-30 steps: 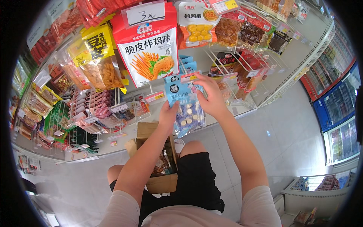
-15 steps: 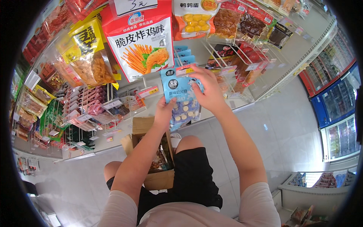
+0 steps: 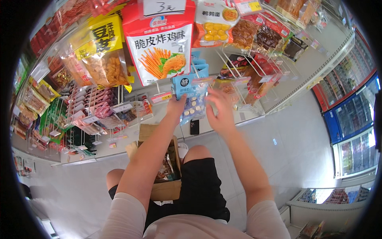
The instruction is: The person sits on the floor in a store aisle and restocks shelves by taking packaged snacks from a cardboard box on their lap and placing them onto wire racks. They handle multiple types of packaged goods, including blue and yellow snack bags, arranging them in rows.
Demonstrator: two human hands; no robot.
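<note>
Shop aisle, grey tiled floor (image 3: 254, 167), white shelf unit (image 3: 238, 121) with packaged snacks on hooks; blue pouch (image 3: 194, 106) with white round tablets behind a clear window is in front of the shelf, used as landmark, top edge up, slight tilt, cannot tell if it hangs on a hook; left hand (image 3: 178, 106) grips the pouch's left edge, thumb on the front; right hand (image 3: 221, 109) just beside the pouch's right edge, fingers loosely spread and bent, motion-blurred, no object seen in it, contact with the pouch cannot be told; more blue packs (image 3: 200, 68) right behind and above the pouch; pink-and-yellow price tag (image 3: 161, 97) just left of the pouch; black rectangular object (image 3: 194, 127) just below the pouch on the shelf base; large red-and-white bag (image 3: 163, 44) above and left of the pouch, white price card (image 3: 164, 6) over its top; orange-and-white bag (image 3: 216, 28) with yellow round pieces above and right of the pouch; yellow snack bag (image 3: 105, 51) farther up-left of the pouch; cardboard box (image 3: 166, 191) below-left of the pouch, between the person's legs, flaps up, packages inside, details unclear; red-framed cooler (image 3: 346, 71) far right of the pouch, well apart
</note>
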